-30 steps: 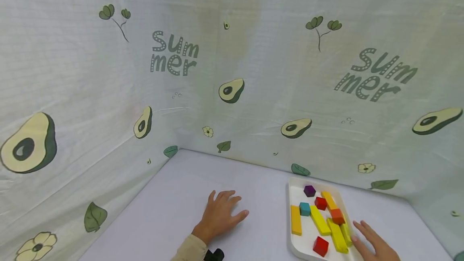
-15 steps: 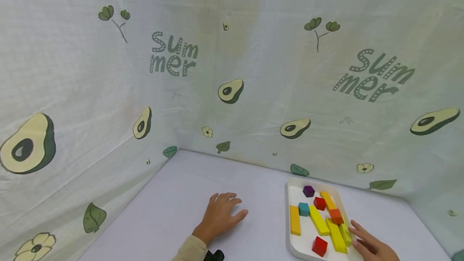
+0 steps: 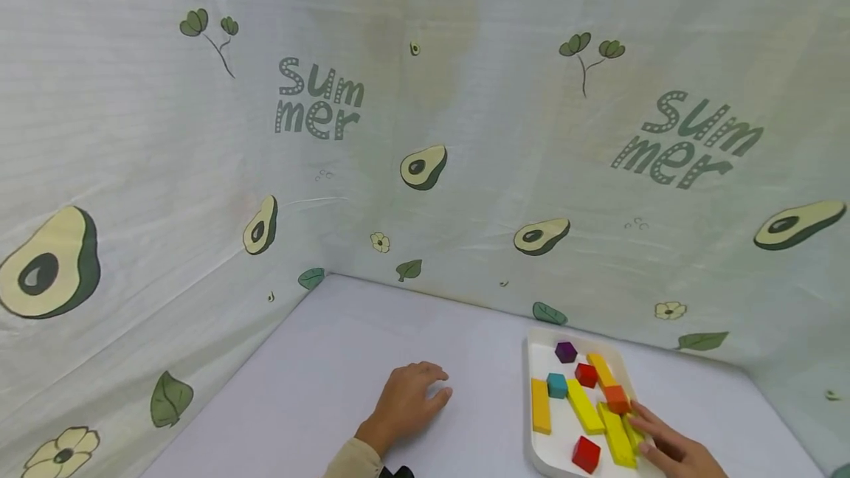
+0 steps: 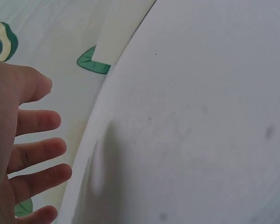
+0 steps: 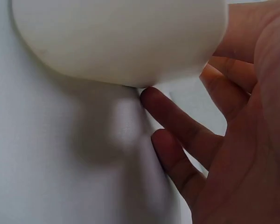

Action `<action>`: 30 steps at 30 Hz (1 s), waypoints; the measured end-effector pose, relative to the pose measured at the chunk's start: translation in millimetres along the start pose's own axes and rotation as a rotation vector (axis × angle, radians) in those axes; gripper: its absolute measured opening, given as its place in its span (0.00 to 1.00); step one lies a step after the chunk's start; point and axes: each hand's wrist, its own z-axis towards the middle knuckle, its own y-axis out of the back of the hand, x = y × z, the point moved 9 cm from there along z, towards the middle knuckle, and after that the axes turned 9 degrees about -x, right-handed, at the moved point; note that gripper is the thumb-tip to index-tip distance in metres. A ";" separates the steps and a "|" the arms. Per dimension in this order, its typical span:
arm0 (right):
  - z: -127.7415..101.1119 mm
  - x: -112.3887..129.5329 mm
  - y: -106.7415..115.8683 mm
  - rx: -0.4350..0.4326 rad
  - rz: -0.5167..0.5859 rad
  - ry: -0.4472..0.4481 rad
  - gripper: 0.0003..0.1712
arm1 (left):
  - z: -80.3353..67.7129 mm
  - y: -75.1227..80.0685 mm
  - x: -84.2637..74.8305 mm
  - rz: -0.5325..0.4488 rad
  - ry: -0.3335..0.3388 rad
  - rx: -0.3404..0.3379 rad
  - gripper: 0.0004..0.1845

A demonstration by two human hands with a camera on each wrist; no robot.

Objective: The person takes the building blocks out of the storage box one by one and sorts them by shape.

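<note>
Within the white tray (image 3: 539, 456) lie a purple block (image 3: 566, 352), a teal cube (image 3: 557, 386), two red cubes (image 3: 586, 454), an orange cube (image 3: 617, 399) and several yellow or orange-yellow bars (image 3: 584, 407). My right hand (image 3: 680, 450) reaches over the tray's right rim. Its thumb and fingertips lie about a yellow bar (image 3: 634, 437) there; whether they pinch it is hidden. In the right wrist view, two fingers (image 5: 179, 116) stay outside the tray's wall (image 5: 121, 42). My left hand (image 3: 403, 403) holds nothing, its fingers (image 4: 39, 154) spread and slightly bent above the table.
The pale table (image 3: 345, 330) meets a hanging cloth (image 3: 465, 205) at the back and on the left. Avocados, leaves and the word "summer" are printed on this cloth. Table surface lies between my left hand and the tray.
My right hand has moved left over the tray's rim to the yellow bar, with its fingers bending inward. My left fingers have drawn in a little. The blocks lie where they were.
</note>
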 end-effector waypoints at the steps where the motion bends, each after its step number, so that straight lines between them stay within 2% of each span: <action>1: -0.2 -0.7 -0.5 0.001 0.000 0.009 0.38 | -0.6 -0.6 -2.4 -0.025 0.002 0.002 0.12; 5: -0.6 -8.9 -3.7 0.009 0.013 -0.026 0.43 | -1.3 -2.2 -14.6 -0.072 0.003 0.021 0.12; 10: -1.0 -9.8 -3.1 -0.008 -0.010 -0.035 0.45 | 3.4 -8.7 -35.3 -0.048 -0.036 0.069 0.12; 15: -1.8 -4.2 2.7 -0.022 -0.050 -0.001 0.43 | 14.9 -25.0 -54.5 0.032 -0.063 0.112 0.12; 19: -2.5 -3.9 9.1 -0.028 -0.076 0.002 0.42 | 26.7 -42.3 -66.3 0.050 -0.051 0.171 0.12; 21: -2.9 -4.2 10.9 -0.032 -0.077 -0.002 0.43 | 31.8 -51.2 -69.3 0.023 -0.019 0.212 0.12; 24: -3.7 -4.0 9.7 -0.041 -0.055 -0.011 0.44 | 38.1 -62.3 -68.8 -0.086 0.080 0.279 0.12; 28: -5.5 -2.8 4.4 -0.051 -0.029 -0.020 0.44 | 43.8 -73.9 -65.7 -0.335 0.251 0.364 0.13; 30: -6.7 -2.3 2.1 -0.055 -0.030 -0.021 0.44 | 47.4 -77.5 -66.8 -0.452 0.314 0.389 0.13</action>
